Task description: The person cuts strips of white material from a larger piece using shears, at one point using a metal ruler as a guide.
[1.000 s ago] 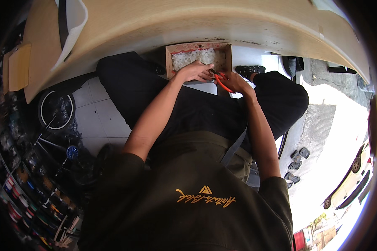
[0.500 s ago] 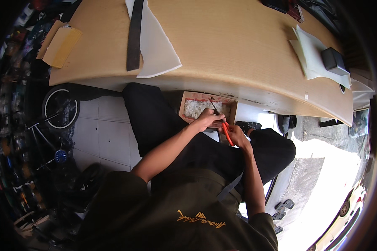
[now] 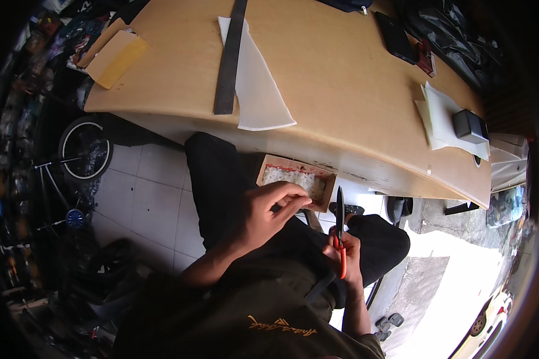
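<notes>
the left hand (image 3: 268,216) hovers over the near edge of the small wooden box (image 3: 296,181), fingers pinched together; whether they grip anything cannot be told. the right hand (image 3: 345,256) clasps the orange-handled scissors (image 3: 340,230), blades upright. the box sits under the table (image 3: 341,102) edge, its far side hidden.

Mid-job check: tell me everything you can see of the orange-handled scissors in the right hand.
The orange-handled scissors have dark metal blades and bright orange grips. The blades look closed, pointing up toward the wooden table's edge. The right hand grips the handles over the person's black-trousered lap. Nothing else touches them; the small shallow wooden box sits just to their left.
</notes>
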Demonstrator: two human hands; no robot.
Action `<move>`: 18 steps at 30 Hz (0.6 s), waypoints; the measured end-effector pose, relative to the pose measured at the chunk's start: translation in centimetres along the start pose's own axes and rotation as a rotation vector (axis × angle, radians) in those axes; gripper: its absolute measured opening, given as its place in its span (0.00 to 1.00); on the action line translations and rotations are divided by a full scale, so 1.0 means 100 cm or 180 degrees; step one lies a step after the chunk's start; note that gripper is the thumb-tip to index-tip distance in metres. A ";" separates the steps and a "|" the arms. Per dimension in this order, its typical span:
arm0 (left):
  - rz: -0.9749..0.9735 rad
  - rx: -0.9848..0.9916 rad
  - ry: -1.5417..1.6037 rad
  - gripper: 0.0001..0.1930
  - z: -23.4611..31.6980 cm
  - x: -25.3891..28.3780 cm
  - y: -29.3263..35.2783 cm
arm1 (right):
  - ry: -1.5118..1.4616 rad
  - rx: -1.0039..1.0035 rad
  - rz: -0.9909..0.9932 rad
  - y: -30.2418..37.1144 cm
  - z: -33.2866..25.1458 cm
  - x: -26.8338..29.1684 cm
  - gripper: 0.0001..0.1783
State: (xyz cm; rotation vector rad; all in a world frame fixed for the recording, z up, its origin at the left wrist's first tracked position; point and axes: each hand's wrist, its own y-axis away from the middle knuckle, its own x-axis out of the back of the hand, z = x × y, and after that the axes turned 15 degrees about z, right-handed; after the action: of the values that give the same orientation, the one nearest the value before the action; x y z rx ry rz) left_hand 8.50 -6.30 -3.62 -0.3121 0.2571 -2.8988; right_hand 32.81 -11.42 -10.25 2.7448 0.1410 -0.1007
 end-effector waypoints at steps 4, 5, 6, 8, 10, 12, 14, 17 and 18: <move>0.1267 -0.1571 -0.1463 0.14 0.015 0.062 -0.043 | -0.0895 0.0113 0.0260 0.004 -0.066 -0.045 0.13; 0.1304 -0.1767 -0.1851 0.16 0.018 0.073 -0.055 | -0.1061 0.0075 0.0328 -0.002 -0.084 -0.057 0.12; 0.1245 -0.1635 -0.1952 0.17 0.018 0.080 -0.061 | -0.0866 0.0196 0.0528 -0.009 -0.102 -0.070 0.12; 0.1113 -0.1383 -0.2117 0.17 0.017 0.090 -0.072 | -0.0347 0.0697 0.0897 -0.030 -0.123 -0.090 0.12; 0.0998 -0.1531 -0.2108 0.18 0.005 0.094 -0.078 | 0.0016 0.0769 0.0960 -0.045 -0.149 -0.103 0.13; 0.0895 -0.1648 -0.2096 0.19 -0.001 0.097 -0.083 | -0.0216 0.0405 0.0771 -0.056 -0.170 -0.116 0.14; 0.0911 -0.1669 -0.2080 0.19 -0.003 0.097 -0.083 | -0.0157 0.0235 0.0755 -0.064 -0.176 -0.131 0.16; 0.1023 -0.1821 -0.2017 0.17 -0.004 0.098 -0.084 | 0.0283 0.0338 0.0844 -0.078 -0.168 -0.142 0.21; 0.1029 -0.1844 -0.1974 0.17 -0.008 0.098 -0.084 | 0.0466 0.0382 0.0912 -0.080 -0.168 -0.144 0.23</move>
State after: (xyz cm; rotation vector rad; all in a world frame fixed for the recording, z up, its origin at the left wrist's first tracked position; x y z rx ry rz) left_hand -2.61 -0.31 -0.86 -1.1089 0.9234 -2.2147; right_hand 18.45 1.13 3.51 2.8575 -0.2259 0.1759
